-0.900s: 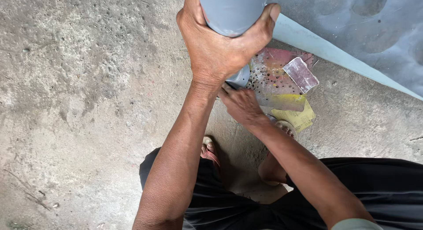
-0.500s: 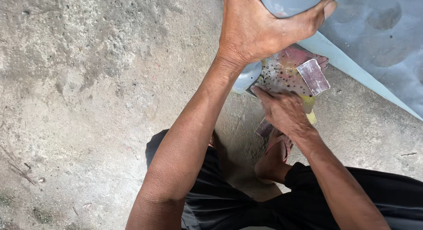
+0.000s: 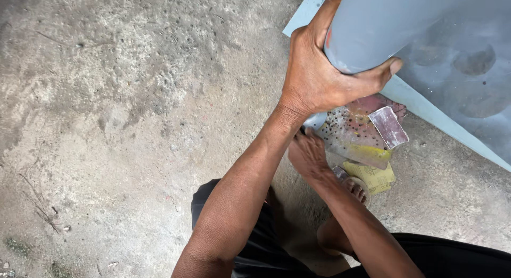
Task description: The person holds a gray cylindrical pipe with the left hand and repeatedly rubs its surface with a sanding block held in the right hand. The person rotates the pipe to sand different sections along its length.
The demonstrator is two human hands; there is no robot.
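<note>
A grey sheet [image 3: 468, 113] is laid across the floor's [image 3: 106, 123] top right corner, and over it a grey pipe [image 3: 383, 22] is clasped by the left hand [image 3: 319, 78]. Below, spattered sandpaper [image 3: 354, 137] at the sheet's edge is touched by the right hand [image 3: 307, 155], its grip hidden

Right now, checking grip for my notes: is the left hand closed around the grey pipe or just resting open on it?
Closed: the left hand wraps the grey pipe, thumb across its end.

arms [image 3: 242, 203]: bare, no sleeves | legs: black shorts [image 3: 255, 251] | foot [image 3: 355, 188]: sandal strap
</note>
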